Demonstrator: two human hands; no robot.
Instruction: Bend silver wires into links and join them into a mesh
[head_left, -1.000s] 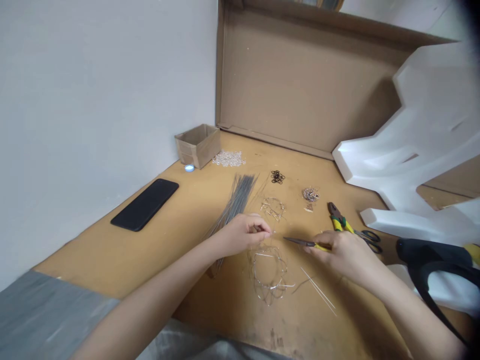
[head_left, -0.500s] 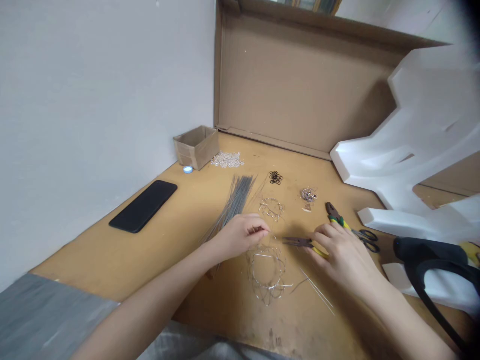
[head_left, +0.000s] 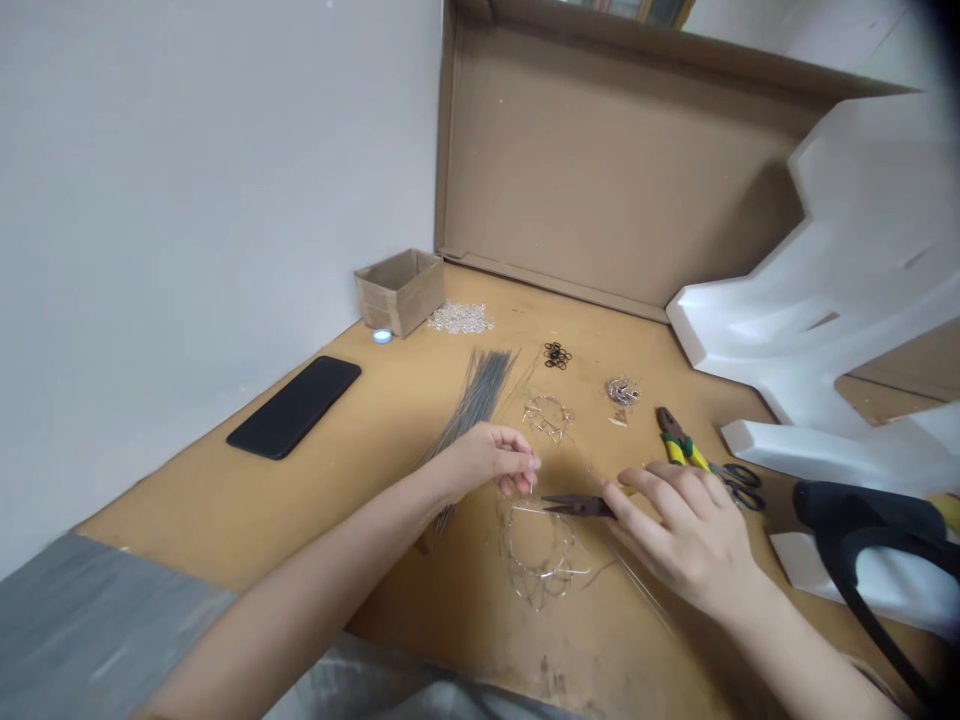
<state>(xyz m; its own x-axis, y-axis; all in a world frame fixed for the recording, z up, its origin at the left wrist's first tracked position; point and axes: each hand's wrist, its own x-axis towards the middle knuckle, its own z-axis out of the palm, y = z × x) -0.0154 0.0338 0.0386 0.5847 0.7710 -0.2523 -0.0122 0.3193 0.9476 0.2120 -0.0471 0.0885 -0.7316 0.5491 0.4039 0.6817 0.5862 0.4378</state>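
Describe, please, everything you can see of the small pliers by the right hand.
The small pliers are a slim needle-nose pair with dark, brownish metal jaws that taper to a fine point. They lie nearly flat over the brown tabletop, tips pointing toward the left hand. The jaws look closed or almost so. The handles are hidden under the fingers of the right hand, which covers them; whether it grips them cannot be told. The tips sit just above the bent wire frame, close to the left fingertips.
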